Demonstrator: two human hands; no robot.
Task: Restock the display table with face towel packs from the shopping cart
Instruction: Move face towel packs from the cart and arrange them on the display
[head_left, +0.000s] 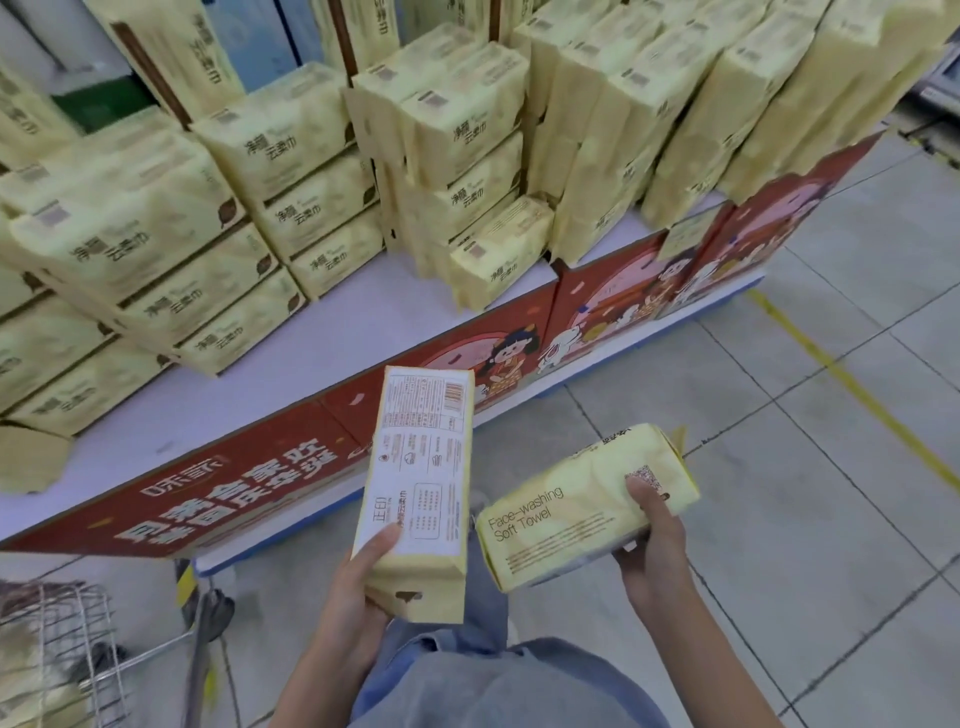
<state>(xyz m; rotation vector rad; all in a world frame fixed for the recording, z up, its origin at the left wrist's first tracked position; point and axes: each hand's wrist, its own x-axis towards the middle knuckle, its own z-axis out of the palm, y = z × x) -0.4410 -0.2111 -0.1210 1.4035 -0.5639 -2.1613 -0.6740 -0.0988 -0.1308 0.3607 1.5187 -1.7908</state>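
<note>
Display table (363, 325) half-stocked. My left hand (358, 587) gripped one face towel pack (421, 488) upright; right hand (654, 540) clasped a second pack (571, 512) sideways, both short of the table. Carrying step, I judged; next, placing on its bare front.

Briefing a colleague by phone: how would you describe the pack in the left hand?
In front of the red banner on the display table, two yellow packs are held. The left hand grips the upright pack; unlike the sideways pack in the right hand, it shows a white label with a barcode.
</note>
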